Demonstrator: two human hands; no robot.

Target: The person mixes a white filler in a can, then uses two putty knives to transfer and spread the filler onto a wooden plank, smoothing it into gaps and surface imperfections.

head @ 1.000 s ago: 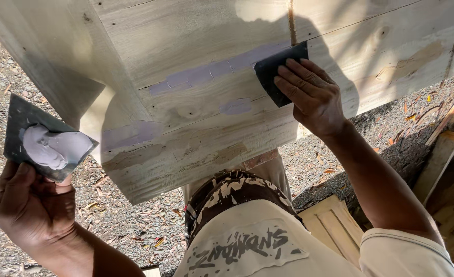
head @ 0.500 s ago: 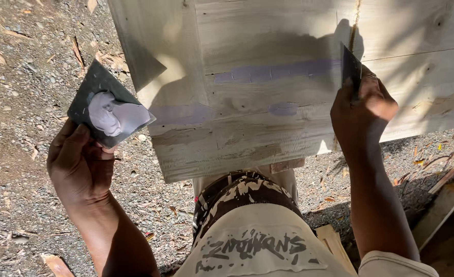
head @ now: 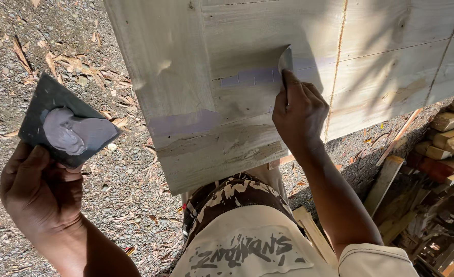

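Note:
My left hand [head: 37,192] holds up a dark square board [head: 65,123] at the left, with a lump of pale grey filler [head: 73,132] on its face. My right hand [head: 298,110] grips a small flat scraper [head: 285,60] and presses its edge against a pale wooden plank structure [head: 247,87]. The scraper sits at the right end of a grey filler streak [head: 252,78] along a seam between planks. A second grey patch [head: 183,123] shows lower left on the wood.
Gravel ground with dry leaves [head: 47,56] lies to the left and below. Stacked timber offcuts [head: 450,138] and loose boards [head: 386,179] lie at the right. My paint-spattered shorts [head: 232,197] and light shirt [head: 247,246] fill the bottom centre.
My right hand has slid the scraper leftward along the seam, from near the right joint to the middle. The view shifted slightly, and the board in my left hand sits a bit lower.

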